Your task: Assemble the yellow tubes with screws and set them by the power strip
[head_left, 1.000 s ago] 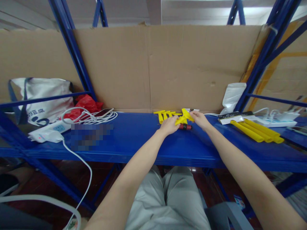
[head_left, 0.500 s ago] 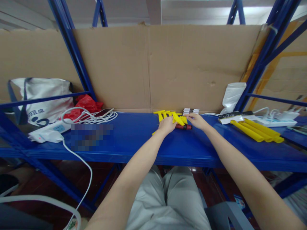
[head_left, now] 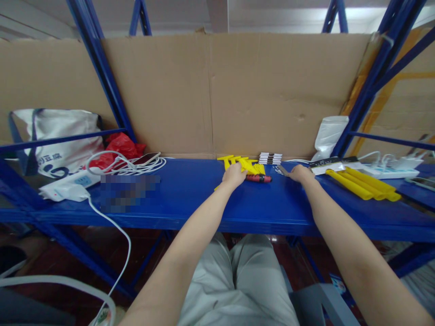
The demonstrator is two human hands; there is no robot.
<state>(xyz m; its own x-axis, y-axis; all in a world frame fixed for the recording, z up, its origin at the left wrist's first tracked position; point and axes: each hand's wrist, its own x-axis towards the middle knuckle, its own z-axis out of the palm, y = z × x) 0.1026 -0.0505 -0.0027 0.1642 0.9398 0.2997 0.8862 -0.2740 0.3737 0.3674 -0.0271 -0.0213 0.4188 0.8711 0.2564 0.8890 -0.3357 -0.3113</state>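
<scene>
My left hand [head_left: 234, 176] is closed around a yellow plastic piece [head_left: 247, 165] at the middle of the blue shelf. Several more yellow T-shaped pieces [head_left: 224, 159] lie just behind it. A dark red screwdriver-like handle [head_left: 260, 178] lies to the right of that hand. My right hand [head_left: 301, 173] is farther right, low over the shelf, its fingers together at the end of a thin grey strip [head_left: 282, 170]. Small white marks or bits show beside the strip, too small to name. A stack of small white boxes [head_left: 270, 158] stands behind.
Yellow tubes [head_left: 360, 185] and a white power strip [head_left: 390, 172] lie at the right. To the left are another power strip [head_left: 78, 181], coiled white cables [head_left: 146, 165], a red plastic bag [head_left: 122, 147] and a cloth bag [head_left: 64, 140]. A cardboard panel [head_left: 163, 99] closes the back.
My right hand has moved right, away from the yellow pieces, to the thin grey strip. My left hand has stayed nearly in place; the yellow piece in it has turned slightly.
</scene>
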